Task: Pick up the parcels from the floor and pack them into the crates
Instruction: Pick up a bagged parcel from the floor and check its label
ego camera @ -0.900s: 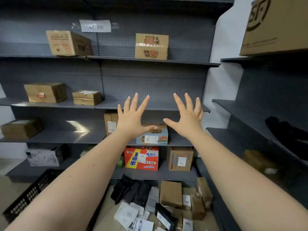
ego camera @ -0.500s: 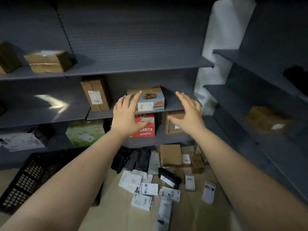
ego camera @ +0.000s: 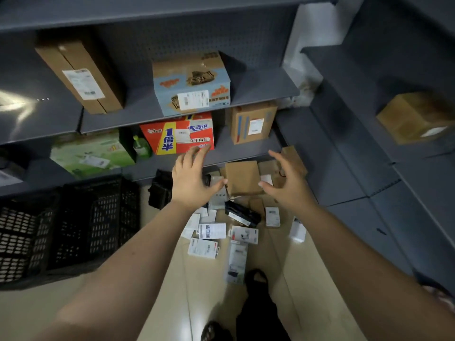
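Several parcels lie in a heap on the floor in front of the shelves: a flat brown cardboard box [ego camera: 242, 177], a black bag [ego camera: 242, 214], another black bag [ego camera: 160, 193] and several small white packets [ego camera: 212, 230]. My left hand [ego camera: 190, 179] and my right hand [ego camera: 286, 182] hover above the heap with fingers spread and loosely bent, holding nothing. The brown box shows between them. A black plastic crate [ego camera: 93, 222] stands on the floor to the left of the heap, with a second crate [ego camera: 19, 242] beside it.
Grey metal shelves [ego camera: 258, 94] carry boxes ahead: a blue printed box [ego camera: 192, 84], a red box [ego camera: 177, 136], a brown box [ego camera: 252, 123]. A second shelf unit [ego camera: 369, 168] closes the right side. My feet [ego camera: 256, 276] stand on the beige floor near the packets.
The view has tilted down from the upper shelves to the floor. Both hands have dropped from shelf height to just above the parcel heap, and their fingers have bent slightly.
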Demonstrator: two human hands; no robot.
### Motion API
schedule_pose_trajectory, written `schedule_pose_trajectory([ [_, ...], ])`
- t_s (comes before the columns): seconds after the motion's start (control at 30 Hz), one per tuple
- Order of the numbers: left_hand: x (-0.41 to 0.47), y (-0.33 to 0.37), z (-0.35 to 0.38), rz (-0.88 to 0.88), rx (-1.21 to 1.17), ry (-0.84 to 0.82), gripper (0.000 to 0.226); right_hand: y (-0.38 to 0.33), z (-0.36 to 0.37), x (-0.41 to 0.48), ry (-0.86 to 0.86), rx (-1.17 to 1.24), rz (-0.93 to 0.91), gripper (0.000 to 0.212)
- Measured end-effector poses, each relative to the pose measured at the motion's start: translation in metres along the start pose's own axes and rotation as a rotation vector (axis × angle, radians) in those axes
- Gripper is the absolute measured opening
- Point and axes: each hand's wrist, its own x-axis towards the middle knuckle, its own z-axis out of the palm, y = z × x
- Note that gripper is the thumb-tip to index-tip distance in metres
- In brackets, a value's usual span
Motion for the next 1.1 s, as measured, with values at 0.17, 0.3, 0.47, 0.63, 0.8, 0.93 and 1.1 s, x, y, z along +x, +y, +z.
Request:
schedule_pose_trajectory([
  [0.17,0.022,-0.007,0.042,-0.134,-0.090,0.004,0.087,0.051,0.002,0.046,-0.084,0.042,0.017,0.075],
  [0.3,0.041,-0.004,0.082,-0.208,-0.157,-0.013,0.085,0.093,-0.002,0.080,-0.108,0.101,0.059,0.073],
  [0.47,0.054,-0.010,0.139,-0.285,-0.200,-0.114,0.082,0.154,0.016,0.110,-0.145,0.166,0.177,0.072],
  [0.63,0.064,-0.037,0.208,-0.340,-0.207,-0.248,0.075,0.212,0.059,0.122,-0.150,0.162,0.258,0.070],
  [0.8,0.061,-0.087,0.298,-0.405,-0.266,-0.382,0.080,0.288,0.130,0.122,-0.130,0.126,0.314,0.069],
  [0.93,0.045,-0.128,0.371,-0.402,-0.245,-0.455,0.079,0.353,0.185,0.114,-0.087,0.079,0.301,0.069],
  [1.1,0.024,-0.168,0.452,-0.353,-0.246,-0.556,0.085,0.429,0.238,0.100,-0.109,0.067,0.358,0.069],
])
